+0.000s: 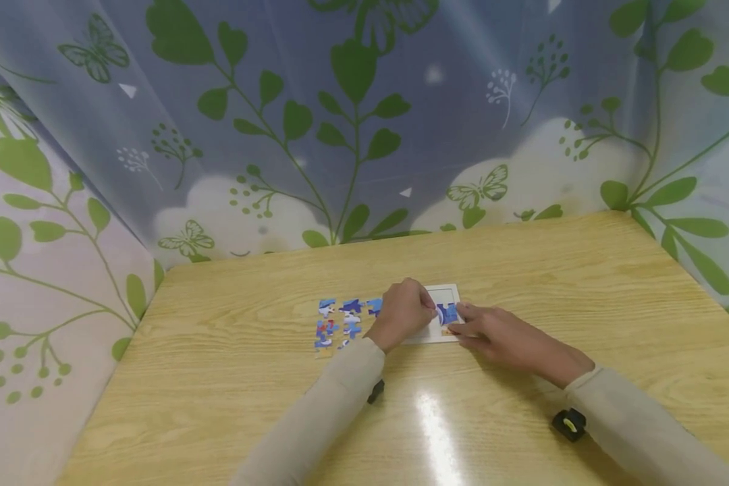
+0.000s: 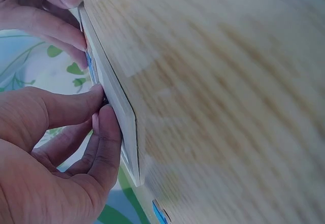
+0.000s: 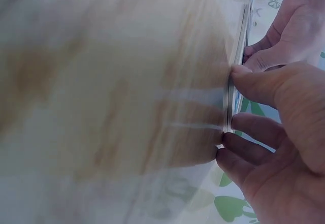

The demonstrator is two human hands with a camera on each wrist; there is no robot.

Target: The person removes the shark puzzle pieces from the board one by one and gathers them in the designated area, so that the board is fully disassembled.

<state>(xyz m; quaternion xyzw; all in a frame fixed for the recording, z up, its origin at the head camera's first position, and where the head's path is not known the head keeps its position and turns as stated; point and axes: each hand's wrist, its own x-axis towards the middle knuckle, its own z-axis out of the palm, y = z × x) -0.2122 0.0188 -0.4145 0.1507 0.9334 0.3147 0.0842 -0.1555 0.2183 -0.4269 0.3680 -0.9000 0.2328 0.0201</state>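
Note:
A white puzzle board (image 1: 443, 295) lies flat on the table, with blue pieces (image 1: 449, 313) set in its right part. Over its middle, my left hand (image 1: 401, 312) pinches a small puzzle piece (image 2: 105, 101) between thumb and fingertip; the fingers hide most of it. My right hand (image 1: 501, 335) rests at the board's right side, its thumb and fingers spread along the edge. In the right wrist view its fingertips touch the board's rim (image 3: 229, 99). Loose puzzle pieces (image 1: 352, 306) with blue, white and red print lie left of the board.
The wooden table (image 1: 231, 391) reaches back to a patterned curtain (image 1: 267, 169) with green leaves and butterflies. Black devices sit under the left wrist (image 1: 376, 391) and the right wrist (image 1: 569, 424). Light glares off the tabletop in front of the board.

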